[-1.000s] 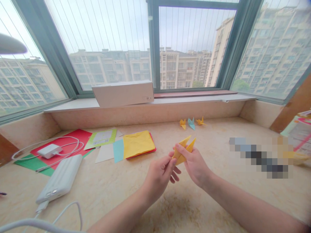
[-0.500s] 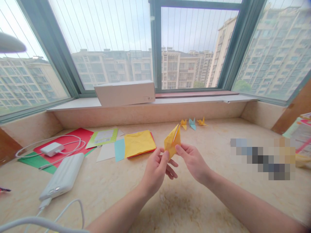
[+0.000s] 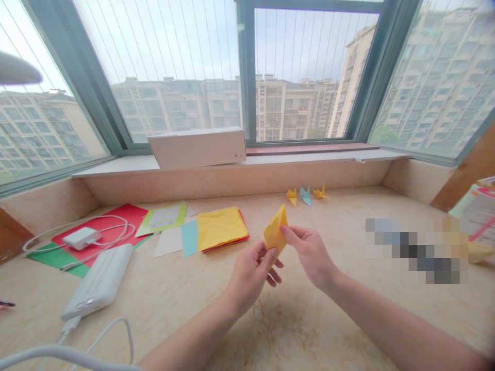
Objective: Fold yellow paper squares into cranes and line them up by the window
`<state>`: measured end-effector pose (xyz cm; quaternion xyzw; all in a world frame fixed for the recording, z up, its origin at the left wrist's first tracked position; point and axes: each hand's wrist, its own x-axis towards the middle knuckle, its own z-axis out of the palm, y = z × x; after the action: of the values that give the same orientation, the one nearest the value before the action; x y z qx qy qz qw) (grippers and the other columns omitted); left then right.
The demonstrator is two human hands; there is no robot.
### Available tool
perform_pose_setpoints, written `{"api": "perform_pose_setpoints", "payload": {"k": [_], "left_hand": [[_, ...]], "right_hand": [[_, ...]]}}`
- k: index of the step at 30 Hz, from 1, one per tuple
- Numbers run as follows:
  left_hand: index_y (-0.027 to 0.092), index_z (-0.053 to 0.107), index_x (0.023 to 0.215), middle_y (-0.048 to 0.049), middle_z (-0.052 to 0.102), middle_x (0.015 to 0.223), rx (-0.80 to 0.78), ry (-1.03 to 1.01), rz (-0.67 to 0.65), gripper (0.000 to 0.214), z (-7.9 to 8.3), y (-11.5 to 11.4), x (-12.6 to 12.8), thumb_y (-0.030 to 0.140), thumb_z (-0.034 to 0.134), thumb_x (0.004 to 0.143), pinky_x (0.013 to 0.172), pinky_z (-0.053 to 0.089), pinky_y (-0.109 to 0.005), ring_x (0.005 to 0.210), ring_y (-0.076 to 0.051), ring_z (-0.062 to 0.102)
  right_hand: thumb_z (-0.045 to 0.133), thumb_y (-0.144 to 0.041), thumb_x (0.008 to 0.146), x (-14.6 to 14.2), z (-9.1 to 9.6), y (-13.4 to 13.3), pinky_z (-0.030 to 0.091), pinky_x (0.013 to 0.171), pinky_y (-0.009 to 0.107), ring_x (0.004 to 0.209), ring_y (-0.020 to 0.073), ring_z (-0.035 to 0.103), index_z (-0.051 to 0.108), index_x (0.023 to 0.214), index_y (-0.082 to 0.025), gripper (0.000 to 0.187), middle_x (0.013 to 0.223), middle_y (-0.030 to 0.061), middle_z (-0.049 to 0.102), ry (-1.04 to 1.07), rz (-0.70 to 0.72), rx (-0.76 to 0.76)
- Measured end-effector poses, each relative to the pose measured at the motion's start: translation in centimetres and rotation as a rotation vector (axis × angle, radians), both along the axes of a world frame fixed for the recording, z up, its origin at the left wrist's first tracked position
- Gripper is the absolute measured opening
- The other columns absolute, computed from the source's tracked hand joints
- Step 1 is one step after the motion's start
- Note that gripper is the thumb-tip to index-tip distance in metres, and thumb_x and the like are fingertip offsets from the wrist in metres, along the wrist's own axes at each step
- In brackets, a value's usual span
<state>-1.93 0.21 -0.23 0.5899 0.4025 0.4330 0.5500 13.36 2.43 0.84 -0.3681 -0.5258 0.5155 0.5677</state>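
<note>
I hold a folded yellow paper piece (image 3: 276,230) upright above the stone sill (image 3: 317,319), its point up. My left hand (image 3: 252,273) pinches its lower left edge with thumb and fingers. My right hand (image 3: 309,252) pinches its right side, thumb on the front. Both hands are closed on the paper. Three small finished paper cranes (image 3: 305,195), two yellow and one blue, stand farther back near the wall.
A stack of coloured paper sheets (image 3: 220,229) lies left of my hands, with red and green sheets (image 3: 112,221) beyond. A white power bank (image 3: 98,282), a charger with cable (image 3: 81,237) and a white box (image 3: 197,147) on the ledge sit at the left. Blurred items lie right.
The yellow paper turned from lying sideways with two separate points to standing upright with the points closed together. Both hands kept their pinch and shifted slightly.
</note>
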Motion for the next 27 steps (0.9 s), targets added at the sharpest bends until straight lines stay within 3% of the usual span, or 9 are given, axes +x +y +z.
{"api": "perform_pose_setpoints", "payload": {"k": [8,10,13,15,17,19,23,27], "left_hand": [[0.016,0.054,0.083,-0.0002,0.064,0.064,-0.063,0.0,-0.06,0.031,0.1,-0.1,0.0,0.046,0.06,0.087,0.04,0.046,-0.019,0.045,-0.012,0.062],[0.016,0.054,0.083,-0.0003,0.064,0.064,-0.071,-0.011,-0.048,0.032,0.4,-0.1,-0.1,0.047,0.06,0.087,0.04,0.045,-0.019,0.045,-0.012,0.062],[0.015,0.054,0.083,0.0,0.063,0.064,-0.069,-0.015,-0.014,0.034,0.6,0.0,-0.2,0.048,0.061,0.086,0.039,0.045,-0.019,0.043,-0.012,0.061],[0.016,0.054,0.081,0.0004,0.062,0.063,-0.061,-0.008,0.006,0.035,0.5,0.2,-0.2,0.049,0.062,0.085,0.039,0.045,-0.019,0.043,-0.012,0.061],[0.016,0.054,0.084,0.0009,0.062,0.064,-0.056,-0.012,0.033,0.036,0.4,0.5,-0.3,0.051,0.065,0.083,0.038,0.045,-0.019,0.042,-0.012,0.061],[0.016,0.055,0.092,0.0002,0.064,0.067,-0.061,-0.019,0.083,0.039,0.2,0.7,-0.4,0.052,0.067,0.081,0.039,0.047,-0.021,0.043,-0.013,0.062],[0.012,0.059,0.096,-0.0096,0.072,0.082,-0.123,-0.052,0.178,0.049,0.3,1.0,-0.6,0.059,0.06,0.084,0.047,0.054,-0.025,0.049,-0.015,0.067],[0.009,0.066,0.096,-0.0157,0.074,0.094,-0.099,-0.252,0.063,0.054,0.8,1.0,-0.7,0.061,0.055,0.087,0.07,0.059,-0.031,0.078,-0.022,0.074]], "right_hand": [[0.073,-0.055,0.077,0.9,0.4,0.9,0.047,0.073,0.032,0.074,0.02,0.065,0.078,0.082,-0.018,0.037,0.075,0.0045,0.074,0.057,-0.169,0.019],[0.069,-0.056,0.081,0.8,0.3,1.0,0.048,0.075,0.032,0.076,0.0198,0.066,0.077,0.084,-0.018,0.038,0.078,0.0047,0.075,0.077,-0.122,0.027],[0.062,-0.056,0.087,0.6,0.4,1.0,0.049,0.078,0.032,0.08,0.0196,0.068,0.075,0.094,-0.019,0.04,0.087,0.0061,0.076,0.066,0.072,0.043],[0.067,-0.052,0.084,0.6,0.5,0.9,0.05,0.079,0.033,0.083,0.0196,0.068,0.074,0.098,-0.019,0.037,0.092,0.0064,0.076,0.014,0.165,0.037],[0.075,-0.047,0.078,0.5,0.4,0.9,0.051,0.079,0.034,0.082,0.0202,0.068,0.074,0.095,-0.018,0.033,0.092,0.0061,0.076,-0.023,0.14,0.028],[0.078,-0.043,0.075,0.5,0.1,1.0,0.052,0.081,0.037,0.083,0.0218,0.068,0.075,0.09,-0.019,0.029,0.09,0.006,0.077,-0.028,0.022,0.059],[0.073,-0.033,0.082,0.9,-0.5,1.1,0.05,0.093,0.043,0.098,0.0242,0.068,0.076,0.094,-0.025,0.015,0.103,0.0059,0.076,-0.134,-0.214,0.322],[0.062,-0.014,0.087,1.3,-0.9,0.9,0.043,0.104,0.049,0.121,0.0254,0.058,0.078,0.098,-0.033,0.027,0.13,0.0044,0.066,-0.51,-0.166,0.658]]}}
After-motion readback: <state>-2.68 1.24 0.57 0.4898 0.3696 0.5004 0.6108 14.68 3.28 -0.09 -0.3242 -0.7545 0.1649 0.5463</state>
